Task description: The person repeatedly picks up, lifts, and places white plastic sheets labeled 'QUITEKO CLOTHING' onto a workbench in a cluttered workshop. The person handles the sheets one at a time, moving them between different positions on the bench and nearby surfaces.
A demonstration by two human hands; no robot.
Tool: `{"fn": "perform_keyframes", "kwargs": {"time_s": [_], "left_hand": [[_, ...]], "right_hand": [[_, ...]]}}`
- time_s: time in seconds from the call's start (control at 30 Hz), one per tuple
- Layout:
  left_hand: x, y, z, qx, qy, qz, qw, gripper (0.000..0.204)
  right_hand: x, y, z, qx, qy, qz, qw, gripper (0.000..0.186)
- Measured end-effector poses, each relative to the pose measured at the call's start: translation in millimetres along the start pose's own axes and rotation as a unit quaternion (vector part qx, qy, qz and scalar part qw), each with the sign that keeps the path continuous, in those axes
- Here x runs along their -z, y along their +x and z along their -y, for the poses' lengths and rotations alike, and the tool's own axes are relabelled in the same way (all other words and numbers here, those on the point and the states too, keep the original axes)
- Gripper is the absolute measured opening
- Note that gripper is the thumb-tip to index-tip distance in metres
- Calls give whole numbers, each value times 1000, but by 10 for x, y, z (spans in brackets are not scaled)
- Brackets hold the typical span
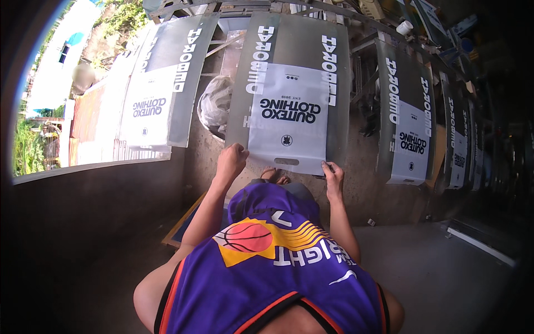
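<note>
A white plastic bag point(288, 136) with black print and a cut-out handle slot lies on a grey printed board point(340, 128) in front of me. Its near edge, with the slot, sticks out past the board toward my body. My left hand point(232, 161) has its fingers closed at the bag's near left corner. At the near right corner, my right hand point(334, 177) pinches the edge between thumb and fingers. A small dark spot shows at the right fingertips; I cannot tell what it is.
Similar boards with white bags stand to the left point(146, 108) and right point(411, 145), with several more beyond. A round container lined with white plastic point(216, 106) sits between the left and middle boards. A low wall point(100, 195) runs at the left, and a white-edged panel point(481, 245) lies at the right.
</note>
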State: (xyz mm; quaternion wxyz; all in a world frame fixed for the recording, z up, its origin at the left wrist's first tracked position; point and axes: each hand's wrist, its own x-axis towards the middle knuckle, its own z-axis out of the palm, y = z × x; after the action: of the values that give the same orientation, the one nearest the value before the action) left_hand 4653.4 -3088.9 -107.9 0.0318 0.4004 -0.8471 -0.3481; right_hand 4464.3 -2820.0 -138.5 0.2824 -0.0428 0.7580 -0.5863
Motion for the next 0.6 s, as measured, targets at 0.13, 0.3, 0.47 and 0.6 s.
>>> {"fn": "perform_keyframes", "kwargs": {"time_s": [0.13,0.3,0.47,0.6], "left_hand": [[0,174,-391,-46,-41,-1,998,19],[-547,267,-1075,-118,-72,97,986,23],[-1353,73,-1995,-168,-115,198,959,19],[-2093,-170,-2788,-153,-105,282,941,28]], "right_hand": [[341,4,-133,-24,-67,-16,997,29],[1094,106,-114,5,-50,-88,995,30],[2228,296,-430,55,-63,-177,981,29],[3293,448,-733,34,-60,-213,975,26]]}}
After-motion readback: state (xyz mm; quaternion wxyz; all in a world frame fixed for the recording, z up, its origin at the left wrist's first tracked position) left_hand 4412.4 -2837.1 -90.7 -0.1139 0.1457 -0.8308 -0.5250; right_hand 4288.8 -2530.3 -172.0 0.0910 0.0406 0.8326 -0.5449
